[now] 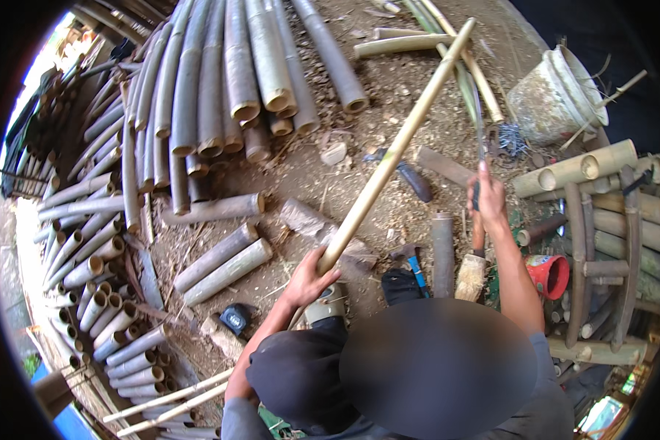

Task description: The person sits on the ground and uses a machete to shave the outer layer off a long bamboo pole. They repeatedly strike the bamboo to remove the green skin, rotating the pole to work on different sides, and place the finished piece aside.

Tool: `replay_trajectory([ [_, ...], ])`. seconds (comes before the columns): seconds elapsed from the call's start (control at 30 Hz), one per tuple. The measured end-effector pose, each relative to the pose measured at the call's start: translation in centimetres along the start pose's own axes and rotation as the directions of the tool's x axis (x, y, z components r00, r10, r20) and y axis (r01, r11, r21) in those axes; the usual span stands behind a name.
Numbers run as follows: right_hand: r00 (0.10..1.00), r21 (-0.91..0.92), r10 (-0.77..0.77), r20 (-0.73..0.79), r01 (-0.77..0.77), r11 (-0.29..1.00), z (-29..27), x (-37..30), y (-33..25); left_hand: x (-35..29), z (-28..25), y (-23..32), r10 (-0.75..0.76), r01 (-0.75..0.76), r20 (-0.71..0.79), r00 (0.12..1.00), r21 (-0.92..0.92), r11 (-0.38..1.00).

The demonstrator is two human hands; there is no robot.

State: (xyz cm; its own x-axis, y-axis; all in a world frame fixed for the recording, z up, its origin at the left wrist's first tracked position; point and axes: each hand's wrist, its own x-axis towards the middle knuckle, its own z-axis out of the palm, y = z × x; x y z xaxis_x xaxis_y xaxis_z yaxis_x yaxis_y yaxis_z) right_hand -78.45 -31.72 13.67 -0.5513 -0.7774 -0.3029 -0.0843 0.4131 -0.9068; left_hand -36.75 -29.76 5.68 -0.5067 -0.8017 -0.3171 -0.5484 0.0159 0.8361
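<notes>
My left hand [309,282] is closed around the near end of a long, pale bamboo pole [385,165]. The pole slants up and away to the right, its far end raised near the top of the view. In my right hand [491,199] is the dark handle of a long knife [481,139], its thin blade pointing away from me. Blade and pole are apart at my hands; whether they touch farther out I cannot tell. A short upright bamboo piece [443,253] and a pale wooden mallet-like block [471,277] are close below my right hand.
Long bamboo poles [238,66] lie at the far left, with stacked cut tubes [95,308] nearer. A dirty white bucket [546,99], red container [546,276] and bamboo frame [576,257] are at right. A blue-handled hammer [418,270] and tape measure [235,318] lie near me.
</notes>
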Motion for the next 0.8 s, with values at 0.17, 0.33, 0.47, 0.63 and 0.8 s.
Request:
replay_trajectory([
  [0.17,0.986,0.045,0.118,0.121,-0.124,0.991,-1.6,-5.2,5.4,-0.4,-0.1,0.6,-0.085,0.121,-0.114,0.990,0.368,0.922],
  [0.33,0.955,-0.134,0.202,0.216,-0.175,0.975,-1.2,-10.6,6.4,-8.5,2.5,-8.2,-0.361,0.497,-0.379,0.852,0.369,0.786],
  [0.47,0.917,-0.187,0.228,0.327,-0.174,0.967,-0.1,-11.8,6.7,-9.6,0.7,-10.1,-0.328,0.408,-0.282,0.902,0.300,0.863],
  [0.63,0.868,0.134,-0.158,0.470,0.107,0.985,3.1,-10.9,5.8,-5.9,-3.5,-6.6,-0.229,0.382,-0.398,0.888,0.366,0.849],
  [0.8,0.822,0.217,0.086,0.563,-0.247,0.944,7.4,-9.4,2.8,-2.9,-5.1,-8.7,-0.219,0.352,-0.324,0.920,0.444,0.824],
])
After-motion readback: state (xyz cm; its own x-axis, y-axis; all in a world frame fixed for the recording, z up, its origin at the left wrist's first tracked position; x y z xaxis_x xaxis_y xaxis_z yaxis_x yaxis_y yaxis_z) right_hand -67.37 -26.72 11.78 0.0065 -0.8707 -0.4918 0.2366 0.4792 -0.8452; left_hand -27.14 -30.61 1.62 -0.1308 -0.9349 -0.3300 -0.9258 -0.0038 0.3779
